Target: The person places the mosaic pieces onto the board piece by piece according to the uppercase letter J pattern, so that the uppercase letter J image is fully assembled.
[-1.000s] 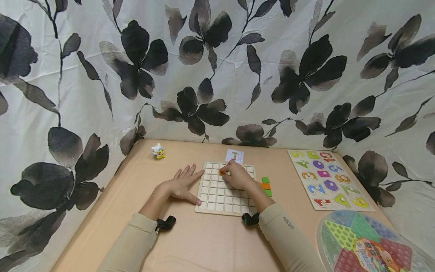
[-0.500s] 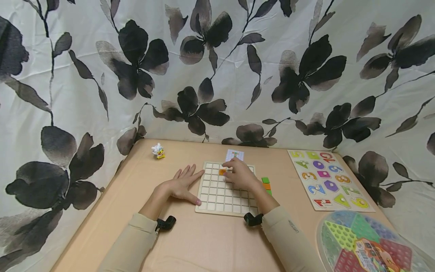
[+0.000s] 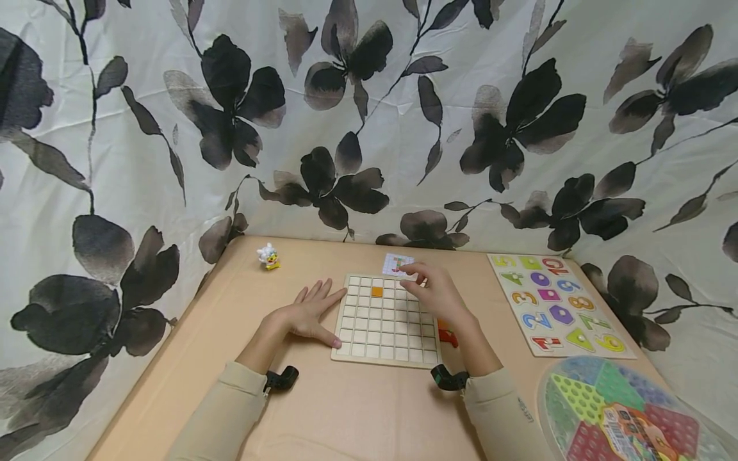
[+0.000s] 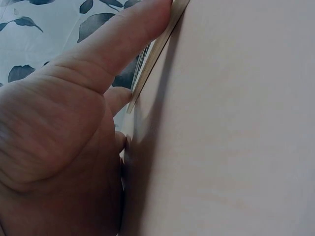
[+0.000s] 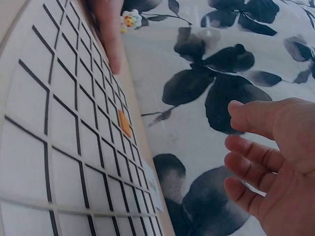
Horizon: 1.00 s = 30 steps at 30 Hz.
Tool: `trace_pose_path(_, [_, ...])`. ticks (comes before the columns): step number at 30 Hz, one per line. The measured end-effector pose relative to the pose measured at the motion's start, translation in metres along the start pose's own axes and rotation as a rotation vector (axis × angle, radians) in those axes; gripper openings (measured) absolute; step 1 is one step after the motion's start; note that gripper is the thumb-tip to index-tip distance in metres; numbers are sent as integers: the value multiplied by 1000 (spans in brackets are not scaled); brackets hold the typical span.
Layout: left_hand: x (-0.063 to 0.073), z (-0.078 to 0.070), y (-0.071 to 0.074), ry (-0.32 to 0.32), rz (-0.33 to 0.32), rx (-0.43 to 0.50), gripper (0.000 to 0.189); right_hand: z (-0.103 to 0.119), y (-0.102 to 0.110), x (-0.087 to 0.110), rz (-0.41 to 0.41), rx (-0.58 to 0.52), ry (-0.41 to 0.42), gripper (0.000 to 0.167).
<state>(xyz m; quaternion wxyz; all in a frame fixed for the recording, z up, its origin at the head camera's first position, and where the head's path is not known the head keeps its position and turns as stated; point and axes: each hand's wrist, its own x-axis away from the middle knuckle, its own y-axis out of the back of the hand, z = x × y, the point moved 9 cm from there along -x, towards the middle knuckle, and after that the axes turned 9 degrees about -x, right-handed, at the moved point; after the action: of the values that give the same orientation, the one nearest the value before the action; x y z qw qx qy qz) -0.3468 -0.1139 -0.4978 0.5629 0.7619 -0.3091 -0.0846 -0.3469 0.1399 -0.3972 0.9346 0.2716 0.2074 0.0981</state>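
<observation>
Your right hand (image 3: 441, 291) just came up off the orange tile (image 3: 377, 292) and moved over to the right, thumb and fingers loosely bent with a gap between, pinching nothing. So I'd call that tile placed. It's a plain flat orange square in one cell of the board (image 3: 369, 335), toward the far edge, left of middle, looks level to me. Your left hand (image 3: 304, 314) has its fingers spread, thumb touching the board's edge.

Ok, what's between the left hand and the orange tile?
Between left hand and orange tile, the head view shows only the grid board's empty squares.
</observation>
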Motion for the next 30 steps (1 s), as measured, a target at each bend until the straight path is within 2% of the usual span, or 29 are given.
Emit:
trace_pose_path(14, [0,3,0,13,-10,-12,127,-19,38,12,-8,-7,-47,31])
trace_pose_path(22, [-1,1,1,1,-13,-2,128,-48,55,17,-31,20,-128,34])
trace_pose_path(30, [-6,10,-7,8,-29,5,134,-74,61,23,-13,53,-213,36])
